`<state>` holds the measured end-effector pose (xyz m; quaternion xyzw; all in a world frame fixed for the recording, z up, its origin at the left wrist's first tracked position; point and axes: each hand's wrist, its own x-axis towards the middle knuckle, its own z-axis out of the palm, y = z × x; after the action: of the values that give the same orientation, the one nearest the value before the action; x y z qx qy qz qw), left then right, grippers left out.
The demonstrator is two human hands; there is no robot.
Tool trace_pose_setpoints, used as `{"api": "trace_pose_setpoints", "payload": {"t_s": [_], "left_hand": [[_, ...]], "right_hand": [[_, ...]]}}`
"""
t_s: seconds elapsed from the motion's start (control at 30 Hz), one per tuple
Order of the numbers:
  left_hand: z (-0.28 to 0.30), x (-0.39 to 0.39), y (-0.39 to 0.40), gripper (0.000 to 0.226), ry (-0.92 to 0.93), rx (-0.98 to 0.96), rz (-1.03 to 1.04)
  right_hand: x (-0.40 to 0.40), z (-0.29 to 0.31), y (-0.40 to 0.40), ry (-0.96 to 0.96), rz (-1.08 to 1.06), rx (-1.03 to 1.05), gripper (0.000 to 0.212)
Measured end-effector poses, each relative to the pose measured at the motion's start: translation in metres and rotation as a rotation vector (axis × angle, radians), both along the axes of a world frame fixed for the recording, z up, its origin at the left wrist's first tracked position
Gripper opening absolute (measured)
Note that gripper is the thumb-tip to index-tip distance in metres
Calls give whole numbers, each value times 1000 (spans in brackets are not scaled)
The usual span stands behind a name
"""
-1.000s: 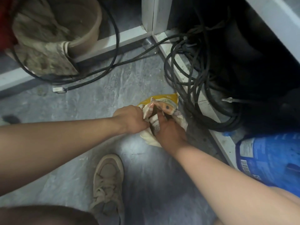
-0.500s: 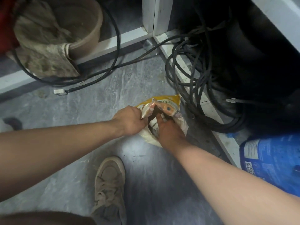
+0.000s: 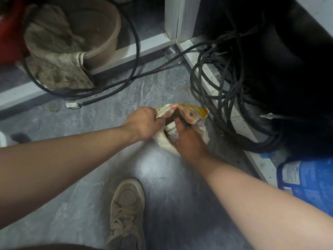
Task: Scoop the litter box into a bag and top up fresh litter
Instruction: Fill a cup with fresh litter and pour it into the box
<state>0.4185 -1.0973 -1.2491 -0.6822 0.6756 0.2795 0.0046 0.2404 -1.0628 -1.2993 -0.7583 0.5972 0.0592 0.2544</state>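
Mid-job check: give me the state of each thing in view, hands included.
left hand: grips the bag's rim.
right hand: on the bag's mouth, fingers reaching in.
yellow bag: on the floor, mouth held open.
blue bag: at right edge, untouched.
tan basin: cloth draped over its rim.
black cables: coiled beside the yellow bag.

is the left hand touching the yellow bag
Touching. The head view shows the left hand with its fingers curled around the near edge of the yellow bag, pinching the mouth open.

Dim, floor glare, dark right, soft edges
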Motion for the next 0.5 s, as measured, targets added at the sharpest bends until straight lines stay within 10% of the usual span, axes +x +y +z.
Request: {"api": "trace_pose_setpoints", "payload": {"t_s": [0.5], "left_hand": [[5,-2,4,49,-91,66,27]], "right_hand": [[-5,26,63,-328,-264,-143,79]]}}
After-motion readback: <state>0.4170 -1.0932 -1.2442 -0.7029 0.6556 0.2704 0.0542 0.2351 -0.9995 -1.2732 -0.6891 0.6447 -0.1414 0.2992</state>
